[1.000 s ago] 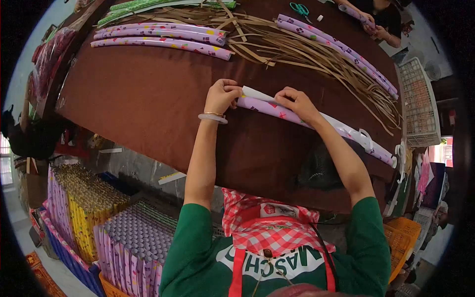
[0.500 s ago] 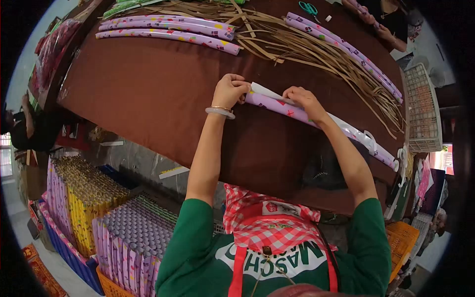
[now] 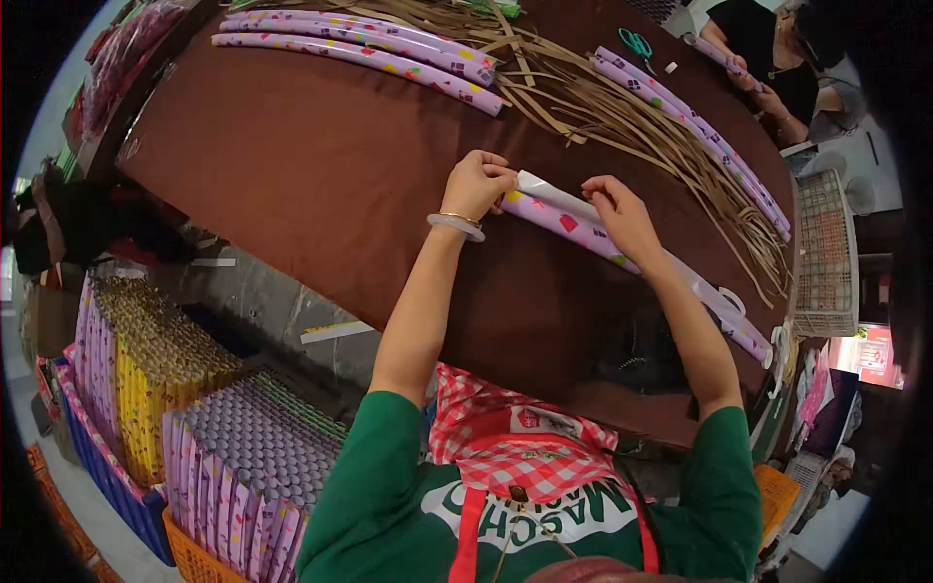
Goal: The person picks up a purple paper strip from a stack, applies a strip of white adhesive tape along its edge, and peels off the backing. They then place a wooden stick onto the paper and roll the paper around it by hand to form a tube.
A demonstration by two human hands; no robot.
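A long tube in lilac patterned film point(image 3: 569, 225) lies slanting on the brown cloth, its near-left end by my left hand point(image 3: 481, 185). The fingers of my left hand are closed in a pinch on the film at that end. A pale, lifted flap point(image 3: 554, 194) of the film stands up along the tube's upper side. My right hand point(image 3: 624, 222) is at the flap's right part, fingers bent and thumb drawn in; what they pinch is too small to make out. Beyond my right forearm, a thin white strip point(image 3: 731, 299) curls off the tube.
Several patterned tubes point(image 3: 369, 63) lie at the back left, more tubes point(image 3: 695, 136) at the right. Brown flat strips point(image 3: 622, 107) spread between them, near teal scissors point(image 3: 636, 43). Another person's hands point(image 3: 753, 83) hold a tube. Crates of upright tubes point(image 3: 258, 442) stand lower left.
The view has shifted, so the table things sit further right. My right fingers have lifted slightly from the flap and are more bent. My left hand keeps its pinch on the tube's end.
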